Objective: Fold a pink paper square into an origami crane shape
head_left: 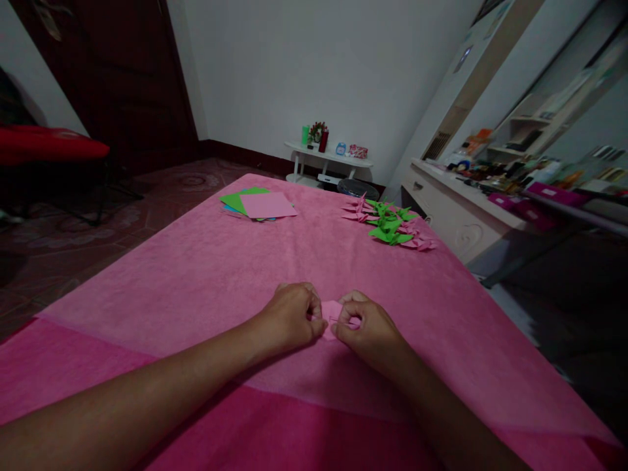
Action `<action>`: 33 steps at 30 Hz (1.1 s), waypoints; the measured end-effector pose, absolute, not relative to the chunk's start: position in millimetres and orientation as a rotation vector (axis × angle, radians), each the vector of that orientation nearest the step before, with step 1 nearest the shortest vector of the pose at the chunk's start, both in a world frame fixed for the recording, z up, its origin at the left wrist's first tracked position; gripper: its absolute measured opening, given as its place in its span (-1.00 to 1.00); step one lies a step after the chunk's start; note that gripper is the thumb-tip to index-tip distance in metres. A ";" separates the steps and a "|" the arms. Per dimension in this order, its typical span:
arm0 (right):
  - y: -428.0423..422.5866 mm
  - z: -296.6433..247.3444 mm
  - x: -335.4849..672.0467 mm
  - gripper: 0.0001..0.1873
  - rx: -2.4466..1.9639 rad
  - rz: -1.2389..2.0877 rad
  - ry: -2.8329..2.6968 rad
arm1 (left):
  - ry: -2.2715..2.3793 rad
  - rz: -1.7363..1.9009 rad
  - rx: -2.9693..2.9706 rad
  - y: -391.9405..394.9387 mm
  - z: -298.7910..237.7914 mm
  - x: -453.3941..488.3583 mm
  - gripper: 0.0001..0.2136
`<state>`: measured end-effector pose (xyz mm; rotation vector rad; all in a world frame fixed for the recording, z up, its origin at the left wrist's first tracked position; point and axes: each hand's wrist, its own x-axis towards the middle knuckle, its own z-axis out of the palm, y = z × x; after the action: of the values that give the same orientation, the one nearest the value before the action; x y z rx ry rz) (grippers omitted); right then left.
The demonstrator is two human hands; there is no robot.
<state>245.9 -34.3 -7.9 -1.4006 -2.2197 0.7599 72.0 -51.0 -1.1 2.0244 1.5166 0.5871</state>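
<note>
A small folded pink paper piece [332, 313] lies between both hands on the pink cloth [206, 275]. My left hand [293, 315] is curled in a pinch on its left side. My right hand [364, 324] pinches its right side, fingers closed around an edge. Most of the paper is hidden by my fingers. Both forearms rest low over the cloth.
A stack of flat paper sheets [259, 203], green, pink and blue, lies at the far left of the cloth. Several folded green and pink paper cranes [390, 224] sit at the far right. A white dresser [461, 216] with clutter stands right; a small white table [328, 160] beyond.
</note>
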 end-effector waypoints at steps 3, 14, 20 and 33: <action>-35.2 -6.6 245.5 -0.83 -1.402 0.750 -2.223 | 1.523 0.580 2.035 -51.0 -0.7 72.1 -0.88; -36.6 -4.6 245.2 -0.81 -1.424 0.727 -2.237 | 1.542 0.576 2.027 -51.4 -3.0 72.2 -0.85; -37.1 -5.7 245.7 -0.81 -1.392 0.710 -2.229 | 1.522 0.610 2.056 -51.9 -5.9 70.9 -0.86; -37.7 -11.5 244.9 -0.81 -1.390 0.600 -2.230 | 1.532 0.579 2.071 -51.3 -4.3 70.1 -0.87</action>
<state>244.9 -37.7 -11.5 -1.3899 -2.2303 0.5996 70.1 -51.3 -4.3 2.0706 1.5318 0.5792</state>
